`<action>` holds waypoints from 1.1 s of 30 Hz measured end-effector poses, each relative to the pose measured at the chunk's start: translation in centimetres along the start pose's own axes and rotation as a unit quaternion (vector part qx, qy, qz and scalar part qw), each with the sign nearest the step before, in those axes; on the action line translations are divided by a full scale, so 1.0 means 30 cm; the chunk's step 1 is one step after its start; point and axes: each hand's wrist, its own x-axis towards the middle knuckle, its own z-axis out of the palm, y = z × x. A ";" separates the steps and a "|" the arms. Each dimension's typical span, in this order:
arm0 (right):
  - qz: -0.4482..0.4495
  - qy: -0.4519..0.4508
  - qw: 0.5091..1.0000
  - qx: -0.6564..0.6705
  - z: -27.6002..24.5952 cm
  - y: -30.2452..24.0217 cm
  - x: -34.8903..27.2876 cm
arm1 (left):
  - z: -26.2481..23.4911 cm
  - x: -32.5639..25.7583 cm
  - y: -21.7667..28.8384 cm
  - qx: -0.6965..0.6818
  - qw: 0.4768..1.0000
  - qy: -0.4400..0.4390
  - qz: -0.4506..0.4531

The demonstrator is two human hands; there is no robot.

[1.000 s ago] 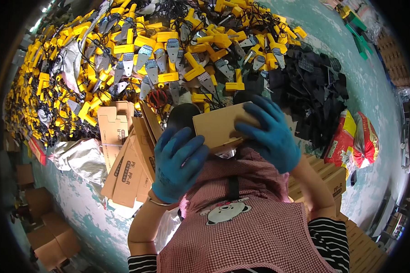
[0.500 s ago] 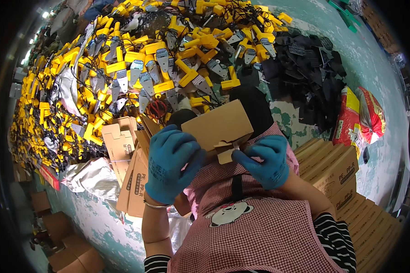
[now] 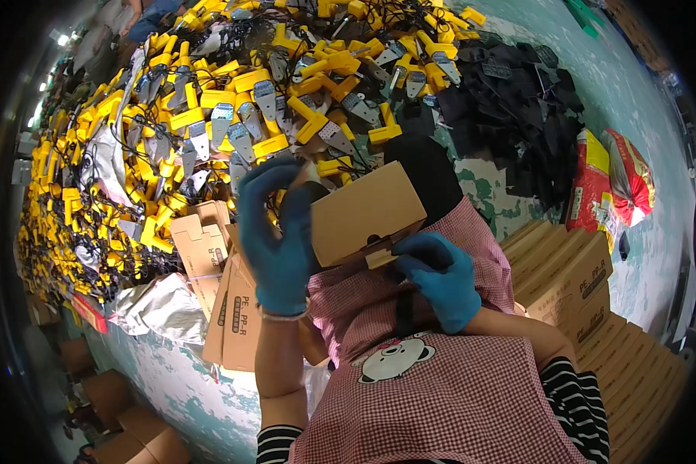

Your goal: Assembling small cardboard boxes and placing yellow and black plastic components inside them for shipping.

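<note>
Blue-gloved left hand [image 3: 277,243] has just risen at nine o'clock of the cardboard box [image 3: 367,213], fingers arched apart from thumb, while the right hand [image 3: 446,284] stays curled by its six-o'clock tab [image 3: 380,259], pinch unclear, so the box, over the checked apron [image 3: 472,387], looks not yet closed.

Yellow-handled corded tools [image 3: 184,118] with grey metal plates lie heaped across a worn green-and-white floor [image 3: 179,377]. Beside them sit a black pile of flat pieces [image 3: 510,116] and red-and-yellow bags [image 3: 631,182].
</note>
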 end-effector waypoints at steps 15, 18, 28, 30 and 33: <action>0.169 0.043 0.970 0.169 0.010 -0.102 -0.040 | 0.141 -0.133 0.041 0.090 0.994 -0.066 -0.006; 0.137 0.055 0.977 0.156 0.008 -0.078 -0.050 | 0.142 -0.141 0.049 0.092 0.993 -0.068 0.001; 0.160 0.052 0.974 0.154 -0.013 -0.087 -0.051 | 0.151 -0.201 0.074 0.116 0.993 -0.038 0.005; 0.180 0.046 0.966 0.177 -0.011 -0.099 -0.050 | 0.139 -0.199 0.064 0.113 0.992 -0.059 0.018; 0.209 0.071 0.945 0.240 -0.014 -0.130 -0.049 | 0.077 -0.167 0.072 0.133 0.978 -0.149 0.066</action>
